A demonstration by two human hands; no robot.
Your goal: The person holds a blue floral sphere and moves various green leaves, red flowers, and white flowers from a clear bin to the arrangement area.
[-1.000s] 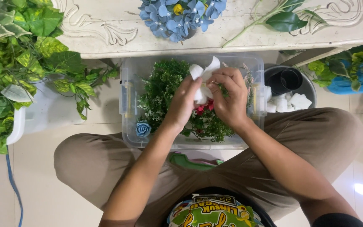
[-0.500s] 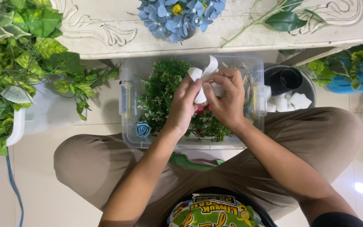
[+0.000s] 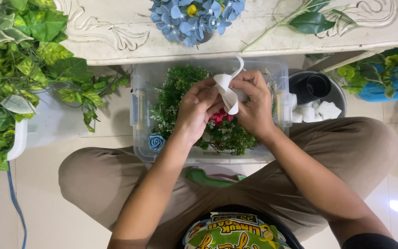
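The person's arms are bare from the hands up past the elbows, and the left hand [image 3: 198,110] and right hand [image 3: 254,103] have no rings, watch or gloves on them. The trousers [image 3: 346,152] are plain brown and look soft, with a few folds over the knees. The shirt [image 3: 236,233] is black, with a big bright picture on the front in green, yellow and white, and a bit of black sleeve [image 3: 374,240] shows at one side.
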